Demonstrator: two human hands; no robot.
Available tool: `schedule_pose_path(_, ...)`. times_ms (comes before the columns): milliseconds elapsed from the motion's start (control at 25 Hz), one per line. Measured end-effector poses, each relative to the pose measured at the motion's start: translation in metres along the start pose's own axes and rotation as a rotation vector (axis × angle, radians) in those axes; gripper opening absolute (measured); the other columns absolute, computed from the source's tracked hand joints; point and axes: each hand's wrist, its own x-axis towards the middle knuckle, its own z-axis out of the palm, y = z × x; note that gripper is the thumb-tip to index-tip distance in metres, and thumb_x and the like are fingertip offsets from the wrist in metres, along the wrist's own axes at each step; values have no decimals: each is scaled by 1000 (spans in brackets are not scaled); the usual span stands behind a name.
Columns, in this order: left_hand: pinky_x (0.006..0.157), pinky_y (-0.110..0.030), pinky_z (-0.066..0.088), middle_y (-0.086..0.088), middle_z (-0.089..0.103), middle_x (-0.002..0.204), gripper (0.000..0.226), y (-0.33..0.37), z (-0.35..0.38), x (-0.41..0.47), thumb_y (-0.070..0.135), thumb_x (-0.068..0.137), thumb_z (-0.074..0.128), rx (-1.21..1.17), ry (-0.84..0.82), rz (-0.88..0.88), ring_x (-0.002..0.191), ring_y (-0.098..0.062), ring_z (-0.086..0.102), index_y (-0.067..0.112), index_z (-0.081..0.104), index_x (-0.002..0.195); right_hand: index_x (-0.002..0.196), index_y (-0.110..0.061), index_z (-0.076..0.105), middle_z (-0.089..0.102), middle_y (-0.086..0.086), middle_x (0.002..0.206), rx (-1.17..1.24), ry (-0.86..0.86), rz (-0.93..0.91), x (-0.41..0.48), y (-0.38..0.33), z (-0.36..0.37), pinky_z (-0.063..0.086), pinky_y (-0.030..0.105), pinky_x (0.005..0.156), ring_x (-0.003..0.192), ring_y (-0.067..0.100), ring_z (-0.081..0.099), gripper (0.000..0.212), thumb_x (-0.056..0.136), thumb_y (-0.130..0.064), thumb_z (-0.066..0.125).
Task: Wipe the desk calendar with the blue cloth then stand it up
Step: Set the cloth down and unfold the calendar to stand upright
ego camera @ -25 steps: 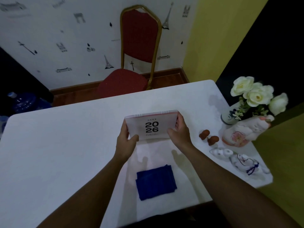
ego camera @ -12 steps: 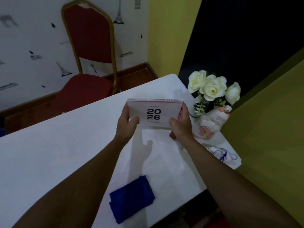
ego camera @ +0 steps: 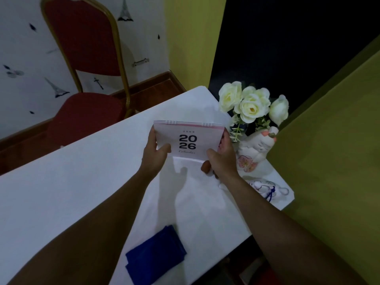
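Shifted nearer flowers (ego camera: 250,103) since earlier frame: desk calendar (ego camera: 188,140), pinched upright between left hand (ego camera: 155,154) and right hand (ego camera: 223,159) fingers. Standing step underway; blue cloth (ego camera: 156,258) idle, well behind fingers. Next: seat base on table (ego camera: 61,192), release.

Red chair (ego camera: 86,79) by patterned wall (ego camera: 24,48), dim rm.

Place: a room in a home, dimly lit, is showing here.
Wall: wallpaper (ego camera: 30,58) with Eiffel Tower prints is covering one side; yellow panels (ego camera: 193,42) are standing beside it.
Furniture: a red padded chair (ego camera: 82,58) is facing a white table (ego camera: 61,182).
Ornaments: white roses (ego camera: 250,103) and a ceramic cat (ego camera: 257,149) are sitting at the table's corner.
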Motion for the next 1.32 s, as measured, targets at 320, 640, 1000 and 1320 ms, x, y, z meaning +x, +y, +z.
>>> schedule_pose_path(320,129,-52,33,4,34,175,74,-22,-11,-18,4,103,52,117,10,-46,162,-24,35,31,27,168,129,-24,61,68,-35,98,54,148,48,-21,13,3,45,-3,55,82,-27,62,58,84,12,50)
schedule_pose_path(640,130,-58,31,5,38,173,80,-11,-3,-19,-5,99,50,133,-56,-35,161,-25,37,31,28,168,149,-22,49,64,-14,121,65,126,79,-28,13,-2,44,-6,60,96,-18,62,76,83,16,45)
schedule_pose_path(1000,127,-64,32,5,35,175,81,-4,11,-6,-3,100,52,154,-115,-31,162,-31,34,32,26,168,142,-32,57,70,-7,133,91,128,105,-36,25,-16,58,22,66,122,10,65,79,79,14,39)
schedule_pose_path(1320,126,-66,34,5,35,174,83,-6,15,-1,-4,98,52,157,-125,-26,161,-31,35,31,26,169,144,-41,52,69,-12,137,-4,83,116,-38,33,-20,50,59,109,131,13,62,84,76,7,43)
